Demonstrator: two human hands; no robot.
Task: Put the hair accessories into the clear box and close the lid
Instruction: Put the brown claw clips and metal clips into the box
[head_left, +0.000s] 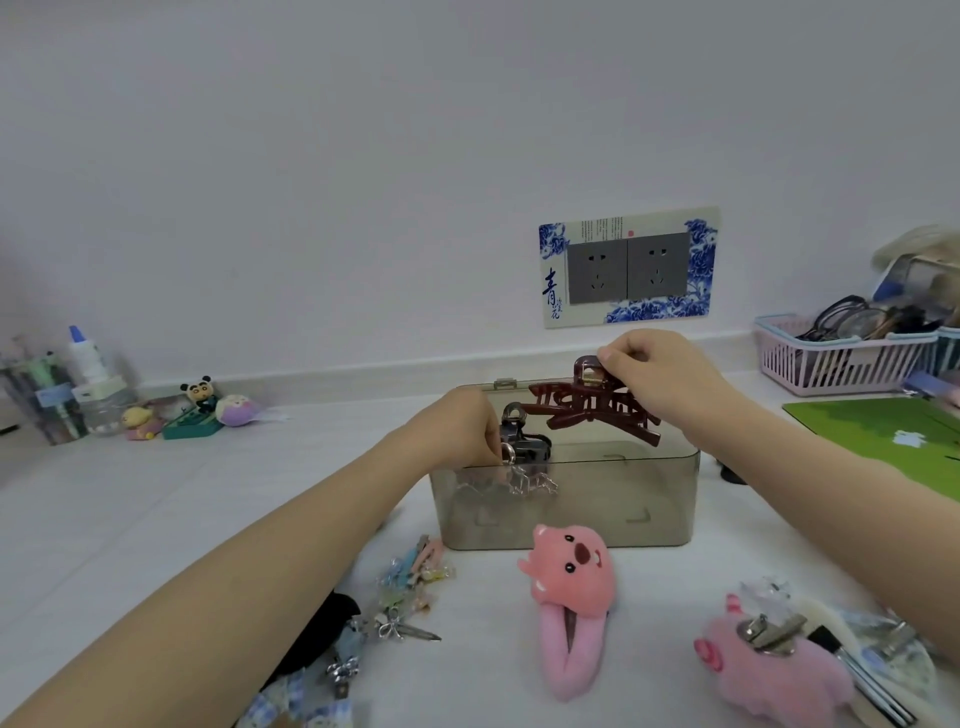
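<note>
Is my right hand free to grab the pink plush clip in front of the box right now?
Probably not yet. The right hand is holding the dark red claw clip over the open box. The pink plush clip lies uncovered in front, so the path looks open once the claw clip is dropped in.

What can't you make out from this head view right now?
- Clear box floor: smoky wall blurs it; contents uncertain.
- What the left hand grips: fingers cover it, beside a dark claw clip.
- Box lid: mostly behind the right hand and dark red claw clip.
- Clip pile: cut by the bottom edge, under the left forearm.
</note>
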